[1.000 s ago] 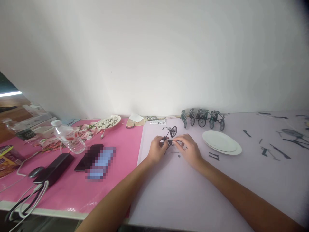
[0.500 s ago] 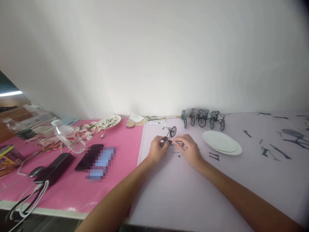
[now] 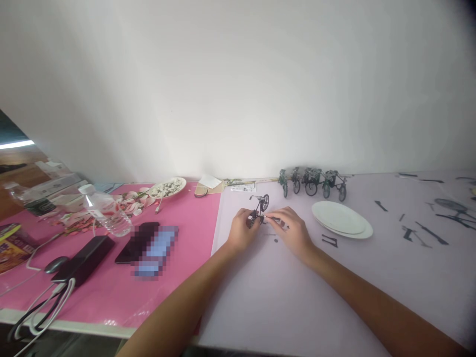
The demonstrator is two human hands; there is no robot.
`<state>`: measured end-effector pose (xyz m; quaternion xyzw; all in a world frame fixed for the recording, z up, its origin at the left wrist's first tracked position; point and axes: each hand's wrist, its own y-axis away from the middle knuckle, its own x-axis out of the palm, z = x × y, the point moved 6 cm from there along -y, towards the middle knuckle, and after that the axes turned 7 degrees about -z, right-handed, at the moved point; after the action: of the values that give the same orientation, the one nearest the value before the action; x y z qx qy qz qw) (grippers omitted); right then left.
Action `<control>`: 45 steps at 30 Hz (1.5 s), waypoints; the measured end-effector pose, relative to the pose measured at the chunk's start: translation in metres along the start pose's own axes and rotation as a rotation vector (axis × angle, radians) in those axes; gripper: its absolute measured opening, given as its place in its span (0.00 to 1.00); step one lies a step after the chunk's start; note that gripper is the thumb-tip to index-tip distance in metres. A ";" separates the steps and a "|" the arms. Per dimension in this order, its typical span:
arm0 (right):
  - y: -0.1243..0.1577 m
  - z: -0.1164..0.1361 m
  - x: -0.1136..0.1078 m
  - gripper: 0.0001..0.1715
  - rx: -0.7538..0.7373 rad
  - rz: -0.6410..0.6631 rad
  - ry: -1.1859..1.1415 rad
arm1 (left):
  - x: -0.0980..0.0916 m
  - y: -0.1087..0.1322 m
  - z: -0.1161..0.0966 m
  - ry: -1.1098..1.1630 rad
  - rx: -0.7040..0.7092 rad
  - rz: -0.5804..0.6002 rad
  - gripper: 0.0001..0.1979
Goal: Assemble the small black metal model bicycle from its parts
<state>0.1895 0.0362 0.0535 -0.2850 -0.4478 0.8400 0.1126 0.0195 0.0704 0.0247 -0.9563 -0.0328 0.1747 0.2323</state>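
Note:
Between the thumb and fingers of my left hand is a small black model bicycle, held just above the pale tabletop. Its front wheel and handlebar point away from me; my fingers cover much of the rear. My right hand is closed beside it, pinching a thin dark stick-like piece whose tip meets the bicycle's lower frame. What kind of piece this is, I cannot make out. A tiny dark round part lies on the table below my right fingers.
Several finished model bicycles stand along the wall. White plates are stacked at right, with small black parts near them and more dark parts farther right. On the pink side lie a phone, a power strip and a bottle.
The bicycle's front end has turned and shifted slightly left. My right fingers have changed their hold a little, and more of the dark piece shows.

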 end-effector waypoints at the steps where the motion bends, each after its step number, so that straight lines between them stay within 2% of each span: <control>1: 0.000 0.000 0.000 0.07 -0.001 -0.003 0.001 | 0.000 0.000 0.000 -0.008 0.006 0.000 0.09; 6: 0.000 -0.003 -0.001 0.07 0.002 -0.037 0.039 | 0.002 0.002 -0.001 -0.029 0.042 0.009 0.08; 11: -0.001 -0.006 -0.004 0.25 0.033 -0.060 0.145 | 0.004 0.005 -0.007 -0.045 0.096 0.020 0.09; 14: 0.000 -0.006 -0.003 0.28 0.076 -0.003 0.147 | 0.006 0.007 -0.010 -0.054 0.122 0.047 0.10; 18: 0.002 -0.006 0.000 0.25 0.158 0.092 0.120 | 0.006 0.008 -0.012 -0.073 0.156 0.048 0.11; 22: 0.005 -0.007 0.005 0.10 0.250 0.182 0.048 | 0.005 0.006 -0.009 -0.070 0.142 0.036 0.10; 24: 0.008 -0.009 0.008 0.08 0.284 0.203 0.032 | 0.004 0.005 -0.008 -0.064 0.130 0.029 0.10; 29: 0.012 -0.016 0.012 0.09 0.330 0.238 0.028 | 0.004 0.004 -0.005 -0.075 0.113 0.023 0.09; 33: 0.012 -0.019 0.013 0.11 0.311 0.242 0.032 | 0.004 0.004 -0.004 -0.092 0.112 0.013 0.09; 41: 0.008 -0.021 0.011 0.25 0.280 0.236 0.108 | 0.006 0.007 -0.006 -0.130 0.140 0.037 0.10; 43: 0.009 -0.021 0.011 0.23 0.305 0.240 0.075 | 0.007 0.008 -0.006 -0.139 0.148 0.046 0.11; 45: 0.011 -0.022 0.011 0.16 0.353 0.232 0.009 | 0.007 0.008 -0.006 -0.150 0.163 0.050 0.12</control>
<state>0.1944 0.0496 0.0306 -0.3143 -0.2575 0.9114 0.0650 0.0279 0.0616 0.0240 -0.9190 -0.0118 0.2537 0.3016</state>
